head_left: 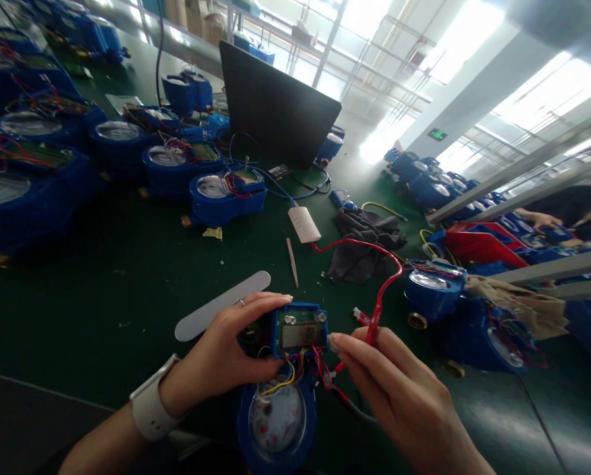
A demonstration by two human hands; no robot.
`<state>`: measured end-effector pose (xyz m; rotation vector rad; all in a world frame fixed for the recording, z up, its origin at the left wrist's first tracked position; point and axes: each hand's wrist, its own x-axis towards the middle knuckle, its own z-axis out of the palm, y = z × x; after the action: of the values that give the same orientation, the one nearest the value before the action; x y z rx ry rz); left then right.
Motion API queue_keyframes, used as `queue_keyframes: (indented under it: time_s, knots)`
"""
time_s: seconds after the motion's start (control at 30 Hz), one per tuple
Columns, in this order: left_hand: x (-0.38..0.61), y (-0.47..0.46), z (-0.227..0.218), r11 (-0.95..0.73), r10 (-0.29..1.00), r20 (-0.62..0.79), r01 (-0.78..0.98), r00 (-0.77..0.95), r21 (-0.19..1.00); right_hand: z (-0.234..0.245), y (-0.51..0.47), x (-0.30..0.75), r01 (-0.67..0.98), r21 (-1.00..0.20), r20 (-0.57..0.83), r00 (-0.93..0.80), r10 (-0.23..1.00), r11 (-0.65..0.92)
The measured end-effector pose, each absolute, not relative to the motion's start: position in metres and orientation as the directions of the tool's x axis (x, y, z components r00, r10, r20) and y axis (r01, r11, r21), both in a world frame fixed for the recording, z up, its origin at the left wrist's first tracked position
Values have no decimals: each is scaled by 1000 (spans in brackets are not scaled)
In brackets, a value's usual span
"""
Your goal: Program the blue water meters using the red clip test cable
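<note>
Nearer than the white box [304,225], the blue meter [286,399] shows a round dial [277,422], green board [305,319], tangled wires [291,379]; left grip [226,340] widely clasps its case [275,328], right grip [399,376] pinches red cable [393,272].

big dark screen [278,105], bunch of blue meters [226,208] left of it, scrunched-up gray cloth [357,262] front-right of it, green sign [437,134] way off to its right
</note>
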<state>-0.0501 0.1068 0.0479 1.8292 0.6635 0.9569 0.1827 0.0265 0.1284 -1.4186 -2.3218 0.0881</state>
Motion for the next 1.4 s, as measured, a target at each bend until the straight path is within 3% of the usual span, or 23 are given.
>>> queue_keyframes:
  time_s: [0.63,0.7,0.77,0.83,0.9,1.13,1.4]
  knots:
    - [-50,106,52,-337,798,244,71,551,939,133,37,180,835,-316,292,-366,884,450]
    - [-51,106,53,-338,799,243,75,550,938,125,38,178,807,-410,345,-295,891,426]
    - [-51,106,52,-340,799,246,75,548,937,116,38,174,711,-603,406,-117,907,362]
    - [-51,106,51,-347,797,252,74,549,935,109,38,170,571,-776,372,72,926,268]
    - [-51,105,50,-355,794,260,72,549,932,107,39,169,519,-836,281,121,952,181]
    - [-51,104,54,-359,802,262,83,537,930,116,37,181,603,-797,66,25,997,38]
    - [-50,105,57,-342,807,245,88,538,935,117,37,189,662,-739,83,-91,992,123]
